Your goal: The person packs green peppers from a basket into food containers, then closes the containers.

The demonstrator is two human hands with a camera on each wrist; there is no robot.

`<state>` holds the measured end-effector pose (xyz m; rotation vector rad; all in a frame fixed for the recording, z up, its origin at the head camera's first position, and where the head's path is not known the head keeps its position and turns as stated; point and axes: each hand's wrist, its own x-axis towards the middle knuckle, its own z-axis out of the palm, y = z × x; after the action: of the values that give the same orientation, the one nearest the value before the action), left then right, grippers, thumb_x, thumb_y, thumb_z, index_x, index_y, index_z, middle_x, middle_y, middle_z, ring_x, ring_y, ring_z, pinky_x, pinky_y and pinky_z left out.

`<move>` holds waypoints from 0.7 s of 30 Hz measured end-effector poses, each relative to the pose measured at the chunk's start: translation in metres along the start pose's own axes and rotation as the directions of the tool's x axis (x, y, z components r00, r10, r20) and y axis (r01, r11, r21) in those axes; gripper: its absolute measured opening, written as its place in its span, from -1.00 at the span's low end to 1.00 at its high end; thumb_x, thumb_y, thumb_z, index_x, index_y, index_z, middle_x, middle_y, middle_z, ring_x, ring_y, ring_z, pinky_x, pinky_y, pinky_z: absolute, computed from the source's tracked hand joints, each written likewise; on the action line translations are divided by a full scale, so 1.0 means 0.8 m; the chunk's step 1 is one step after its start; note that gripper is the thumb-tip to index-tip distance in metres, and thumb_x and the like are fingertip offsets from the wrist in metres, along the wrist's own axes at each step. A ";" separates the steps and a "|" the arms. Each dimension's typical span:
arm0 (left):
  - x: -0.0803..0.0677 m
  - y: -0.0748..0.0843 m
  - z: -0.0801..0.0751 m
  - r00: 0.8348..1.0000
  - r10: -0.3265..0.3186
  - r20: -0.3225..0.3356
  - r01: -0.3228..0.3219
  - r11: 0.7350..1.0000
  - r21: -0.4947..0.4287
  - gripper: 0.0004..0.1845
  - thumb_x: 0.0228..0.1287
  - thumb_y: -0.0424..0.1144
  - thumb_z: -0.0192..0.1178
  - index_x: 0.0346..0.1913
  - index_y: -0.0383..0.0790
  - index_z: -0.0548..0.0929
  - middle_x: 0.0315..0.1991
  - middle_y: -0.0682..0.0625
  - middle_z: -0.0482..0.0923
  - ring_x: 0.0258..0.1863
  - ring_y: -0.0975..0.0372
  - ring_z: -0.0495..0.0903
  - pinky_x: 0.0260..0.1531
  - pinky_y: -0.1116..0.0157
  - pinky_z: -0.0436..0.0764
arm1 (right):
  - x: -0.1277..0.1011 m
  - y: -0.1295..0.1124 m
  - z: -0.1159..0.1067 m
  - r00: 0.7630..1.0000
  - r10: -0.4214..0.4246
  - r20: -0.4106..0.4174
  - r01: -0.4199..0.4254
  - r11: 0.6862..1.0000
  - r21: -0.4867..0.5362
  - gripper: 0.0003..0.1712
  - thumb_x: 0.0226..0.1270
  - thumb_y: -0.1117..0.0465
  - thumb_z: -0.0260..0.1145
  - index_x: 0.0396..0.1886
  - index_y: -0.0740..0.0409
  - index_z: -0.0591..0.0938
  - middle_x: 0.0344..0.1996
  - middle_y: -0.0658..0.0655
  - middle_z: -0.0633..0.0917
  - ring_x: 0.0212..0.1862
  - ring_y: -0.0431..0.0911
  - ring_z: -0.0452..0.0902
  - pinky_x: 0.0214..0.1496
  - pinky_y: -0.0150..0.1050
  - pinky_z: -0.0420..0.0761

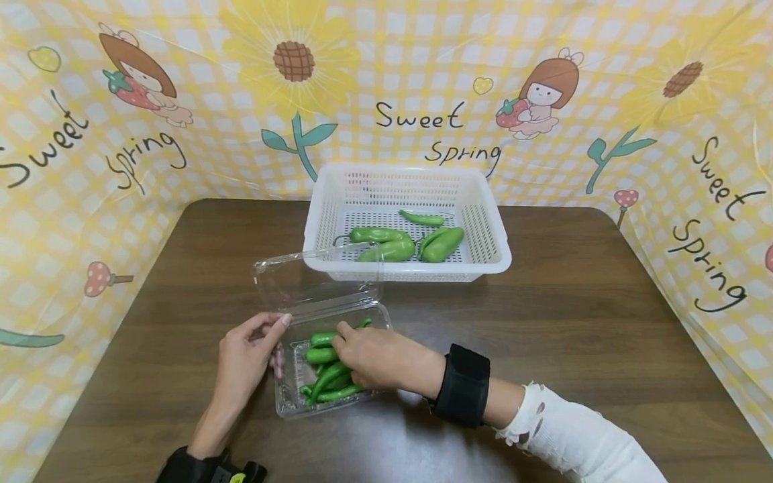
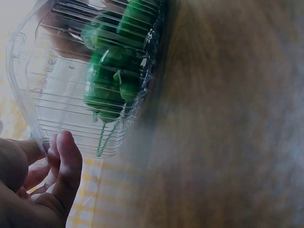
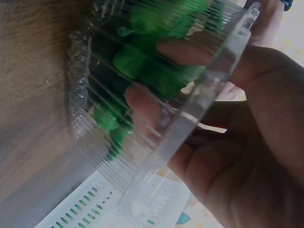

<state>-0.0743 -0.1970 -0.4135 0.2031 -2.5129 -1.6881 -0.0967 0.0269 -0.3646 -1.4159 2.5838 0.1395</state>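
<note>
A clear plastic clamshell box (image 1: 290,396) lies on the table with its lid (image 1: 314,275) raised at the back. Inside it are several slim green chili peppers (image 1: 329,381), seen through the ribbed wall in both wrist views. At the box's left rim, my left hand (image 1: 244,359) pinches the edge between thumb and fingers (image 2: 70,156). My right hand (image 1: 380,355) reaches in over the right side. In the right wrist view its thumb and a finger (image 3: 142,107) hold a green chili pepper (image 3: 159,78) inside the box. From above, that hand covers part of the pile.
Behind the box stands a white perforated basket (image 1: 498,248) holding several larger green peppers (image 1: 443,245) and a thin one (image 1: 421,219). The raised lid overlaps the basket's front left corner in the head view. A patterned yellow cloth (image 1: 398,67) surrounds the brown wooden table (image 1: 574,322).
</note>
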 end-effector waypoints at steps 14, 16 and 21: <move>0.002 0.003 0.000 1.000 -0.011 0.002 0.011 1.000 0.003 -0.64 0.36 0.04 0.25 -0.08 -0.20 0.71 -0.56 -0.26 0.61 -0.84 0.12 0.55 -0.79 0.17 0.62 | -0.004 0.001 0.004 0.999 -0.022 -0.027 0.021 0.999 -0.035 -0.65 0.35 0.17 0.30 0.08 0.16 0.55 -0.13 0.05 0.46 -0.45 -0.25 0.37 -0.48 -0.49 0.48; 0.002 0.003 0.000 1.000 -0.011 0.003 0.011 1.000 0.003 -0.64 0.36 0.04 0.25 -0.07 -0.20 0.71 -0.56 -0.26 0.61 -0.84 0.12 0.55 -0.79 0.18 0.62 | -0.004 0.001 0.003 1.000 -0.023 -0.018 0.022 0.999 -0.027 -0.64 0.34 0.16 0.31 0.08 0.16 0.54 -0.12 0.05 0.46 -0.46 -0.26 0.37 -0.49 -0.49 0.48; 0.002 0.002 0.001 1.000 -0.008 0.003 0.008 1.000 0.006 -0.66 0.37 0.02 0.24 -0.07 -0.20 0.71 -0.56 -0.27 0.61 -0.84 0.13 0.54 -0.79 0.18 0.62 | -0.004 0.001 0.003 1.000 -0.027 0.001 0.027 1.000 -0.012 -0.61 0.33 0.14 0.33 0.09 0.17 0.55 -0.07 0.05 0.46 -0.44 -0.25 0.42 -0.45 -0.48 0.55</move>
<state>-0.0762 -0.1961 -0.4120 0.2119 -2.5226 -1.6853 -0.0951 0.0302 -0.3660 -1.4542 2.5659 0.1516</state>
